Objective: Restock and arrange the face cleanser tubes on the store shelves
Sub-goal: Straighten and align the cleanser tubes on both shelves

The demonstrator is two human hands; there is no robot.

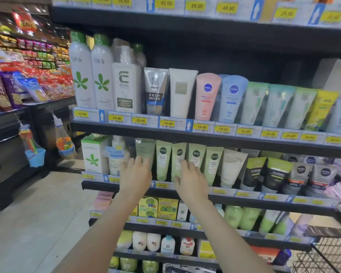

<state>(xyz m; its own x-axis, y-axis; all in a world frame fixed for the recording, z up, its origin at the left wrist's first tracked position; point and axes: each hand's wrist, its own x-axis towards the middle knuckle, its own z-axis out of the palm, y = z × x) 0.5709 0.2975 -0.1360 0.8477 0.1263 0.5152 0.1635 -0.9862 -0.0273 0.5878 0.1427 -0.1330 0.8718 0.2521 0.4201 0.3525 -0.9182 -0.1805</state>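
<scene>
- Your left hand (135,174) reaches toward the second visible shelf (220,197) with fingers spread and straight, holding nothing; its fingertips lie over the grey-green tube (145,150) near the shelf's left end, though you cannot tell if they touch it.
- Your right hand (191,178) is likewise spread and empty, its fingers in front of the pale green cleanser tubes (195,156).
- Those green tubes stand cap-down in a row along the shelf's front edge, just right of the grey-green tube and left of a white tube (231,168).
- Further right on the same shelf stand dark tubes with lime tops (264,172).
- The shelf above (126,127) carries tall white bottles (91,75) at its left end and a row of mixed tubes beside them.
- A wire basket (327,255) sits at the lower right.
</scene>
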